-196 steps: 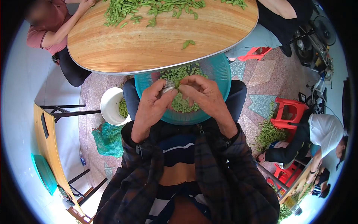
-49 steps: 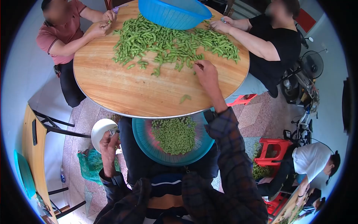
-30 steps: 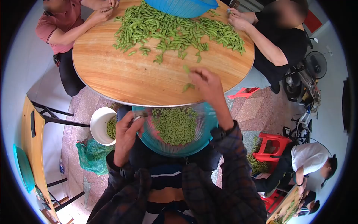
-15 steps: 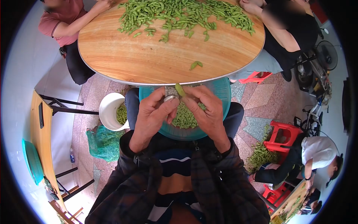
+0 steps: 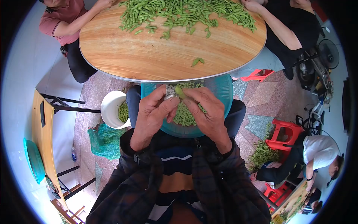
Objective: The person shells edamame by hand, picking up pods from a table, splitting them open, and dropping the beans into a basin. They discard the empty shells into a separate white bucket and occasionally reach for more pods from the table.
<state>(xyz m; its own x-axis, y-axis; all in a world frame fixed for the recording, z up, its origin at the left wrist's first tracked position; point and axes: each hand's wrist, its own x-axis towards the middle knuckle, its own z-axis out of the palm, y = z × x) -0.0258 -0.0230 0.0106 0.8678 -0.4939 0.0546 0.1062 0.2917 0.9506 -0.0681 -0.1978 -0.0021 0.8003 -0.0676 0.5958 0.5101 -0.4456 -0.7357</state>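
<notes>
A green pod [image 5: 179, 92] is pinched between my two hands, above a teal basket [image 5: 226, 89] of shelled green beans [image 5: 184, 115]. My left hand [image 5: 154, 112], with a wrapping on a finger, has its fingers closed at the pod's left side. My right hand [image 5: 209, 114] grips the pod from the right with thumb and forefinger. Just beyond the hands is the wooden table [image 5: 149, 56], with a heap of green pods [image 5: 186, 13] at its far side and one loose pod [image 5: 198, 61] nearer me.
A white bucket [image 5: 109, 110] with pods and a green mesh bag [image 5: 104, 143] are on the floor at left. Two people [image 5: 67, 24] [image 5: 287, 33] sit across the table. Red stools [image 5: 284, 135] and another person [image 5: 320, 151] are at right.
The pod has tilted slightly and sits a little lower between my fingers. The view has shifted slightly, and my hands remain together over the basket.
</notes>
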